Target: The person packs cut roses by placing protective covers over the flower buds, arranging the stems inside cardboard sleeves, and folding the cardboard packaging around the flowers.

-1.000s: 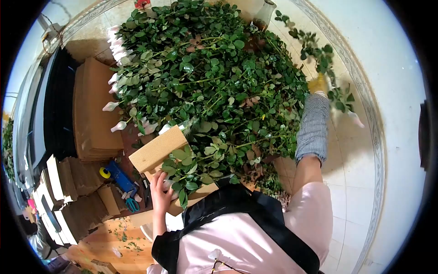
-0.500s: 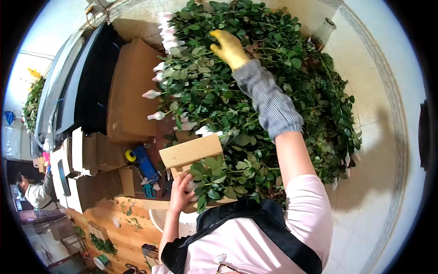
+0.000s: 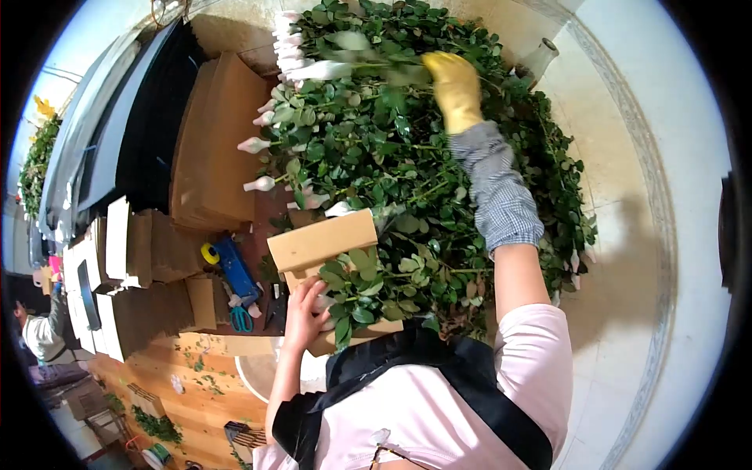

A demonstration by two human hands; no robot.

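Observation:
My right hand (image 3: pixel 456 90), in a yellow glove below a grey checked sleeve, is closed on the stem of a rose (image 3: pixel 325 70) over the leafy pile. The rose's pale wrapped bud points left, and its leaves are blurred. Many more roses (image 3: pixel 384 149) lie stacked beneath, buds to the left. My bare left hand (image 3: pixel 304 315) rests at the lower left of a cardboard piece (image 3: pixel 323 241), fingers curled round pale wrapped buds whose leafy stems (image 3: pixel 356 290) extend right.
Flat cardboard sheets (image 3: pixel 219 141) and folded boxes (image 3: pixel 153 313) stand at the left. A blue tape dispenser (image 3: pixel 235 269) and teal scissors (image 3: pixel 240 318) lie beside them. A glass vase (image 3: pixel 539 60) is behind the pile. A person (image 3: pixel 43 333) is at the far left.
My right hand has gone from the right side, across the pile, and now draws a rose rightward from the upper left. My left hand stays at the wrapped buds.

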